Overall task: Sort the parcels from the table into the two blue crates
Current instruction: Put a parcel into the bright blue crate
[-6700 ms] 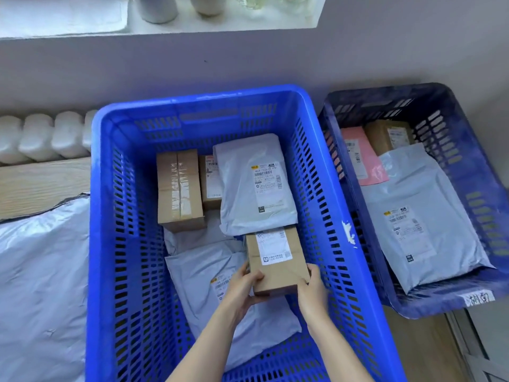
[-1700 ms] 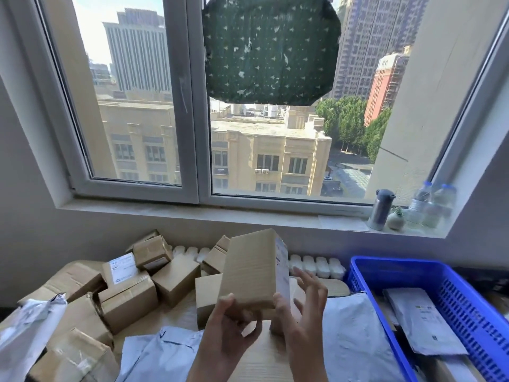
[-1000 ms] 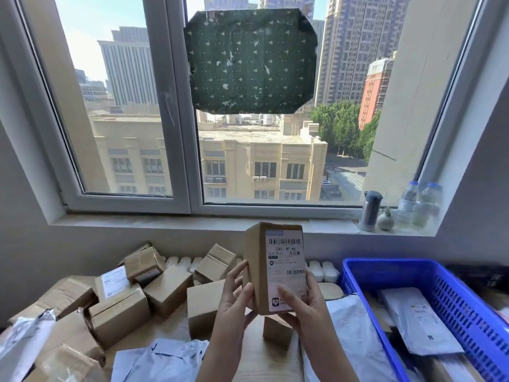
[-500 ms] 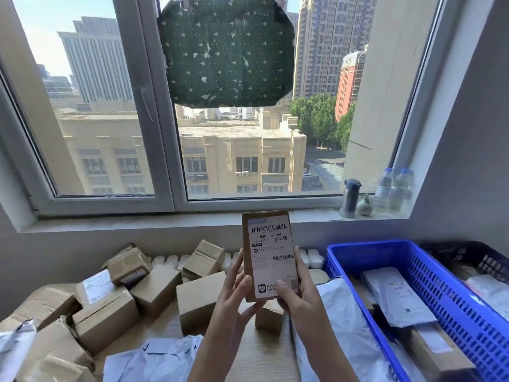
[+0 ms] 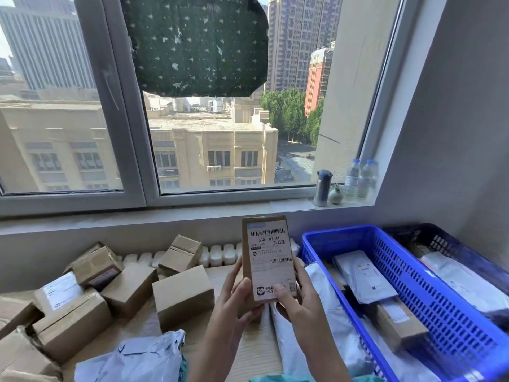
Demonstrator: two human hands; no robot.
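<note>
Parcel [image 5: 268,255] upright between the fingers [image 5: 301,277]

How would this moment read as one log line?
step: label check | left hand, right hand: hold labelled box upright, print facing camera | place: above table, outside blue crate

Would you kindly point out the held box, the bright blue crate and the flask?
held box [image 5: 268,260], head view, its label.
bright blue crate [image 5: 338,230], head view, its far rim.
flask [image 5: 321,191], head view, its body.
</note>
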